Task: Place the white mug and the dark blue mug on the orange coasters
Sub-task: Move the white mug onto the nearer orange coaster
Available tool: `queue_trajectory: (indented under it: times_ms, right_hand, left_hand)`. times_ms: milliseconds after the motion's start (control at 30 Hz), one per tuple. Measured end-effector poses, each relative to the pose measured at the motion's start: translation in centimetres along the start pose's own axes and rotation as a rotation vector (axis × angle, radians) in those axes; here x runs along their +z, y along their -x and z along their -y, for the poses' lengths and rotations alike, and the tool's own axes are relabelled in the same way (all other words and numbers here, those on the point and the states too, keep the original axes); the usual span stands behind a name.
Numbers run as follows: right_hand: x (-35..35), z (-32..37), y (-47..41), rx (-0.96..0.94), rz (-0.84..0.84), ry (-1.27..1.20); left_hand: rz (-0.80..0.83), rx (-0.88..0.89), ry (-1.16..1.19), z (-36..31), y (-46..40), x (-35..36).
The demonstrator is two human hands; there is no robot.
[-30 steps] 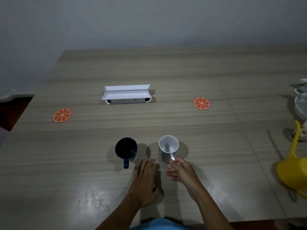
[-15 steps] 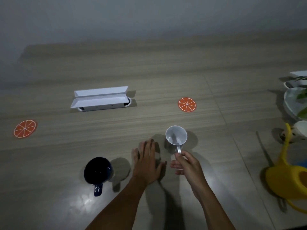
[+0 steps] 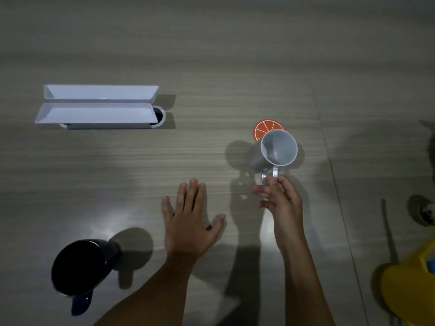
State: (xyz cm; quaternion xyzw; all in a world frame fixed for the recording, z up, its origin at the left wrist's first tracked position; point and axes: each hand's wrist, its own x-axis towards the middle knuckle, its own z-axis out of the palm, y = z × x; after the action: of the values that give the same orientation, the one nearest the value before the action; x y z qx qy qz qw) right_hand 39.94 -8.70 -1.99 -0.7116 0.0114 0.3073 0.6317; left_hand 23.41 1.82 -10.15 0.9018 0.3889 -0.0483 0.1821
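My right hand (image 3: 280, 198) grips the handle of the white mug (image 3: 277, 149), which hangs upright above the table and overlaps the near edge of an orange coaster (image 3: 262, 129). Most of that coaster is hidden behind the mug. The dark blue mug (image 3: 78, 267) stands at the near left with its handle toward me. My left hand (image 3: 190, 222) lies flat on the table between the two mugs, fingers spread, holding nothing. The other orange coaster is out of view.
A white cable box (image 3: 98, 107) with two raised lids sits in the wooden table (image 3: 235, 55) at the far left. A yellow watering can (image 3: 409, 290) stands at the near right edge, with a small patterned object (image 3: 426, 212) beyond it.
My right hand has carried the white mug forward and right, up to the right coaster. The view has moved closer and the left coaster has left the frame. My left hand stays flat.
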Motion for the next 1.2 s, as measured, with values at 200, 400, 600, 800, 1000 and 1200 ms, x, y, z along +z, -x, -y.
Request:
queue_trajectory:
  times_ms: [200,400,600,800,1000,1200]
  right_hand:
    - [0.0,1.1,-3.9,-0.044,-0.034,-0.031]
    - [-0.1,2.1,-6.5,-0.077,-0.035,-0.021]
    - [-0.2,2.7,-8.4,-0.102,-0.012,0.012]
    - [-0.1,2.6,-9.3,-0.109,-0.011,0.019]
    - [-0.1,1.7,-9.7,-0.093,-0.022,0.018]
    - [0.1,1.2,-9.8,-0.102,-0.029,0.026]
  left_hand:
    - [0.035,-0.001,0.002,0.0,-0.1,-0.2]
    - [0.030,-0.007,0.014,0.1,-0.2,0.0]
    - [0.019,-0.016,0.021,0.0,-0.3,0.0]
    - [0.010,-0.017,0.031,0.0,-0.3,0.1]
    - [0.011,-0.018,0.034,0.1,-0.3,0.2]
    - [0.002,-0.017,0.047,0.2,-0.3,0.3]
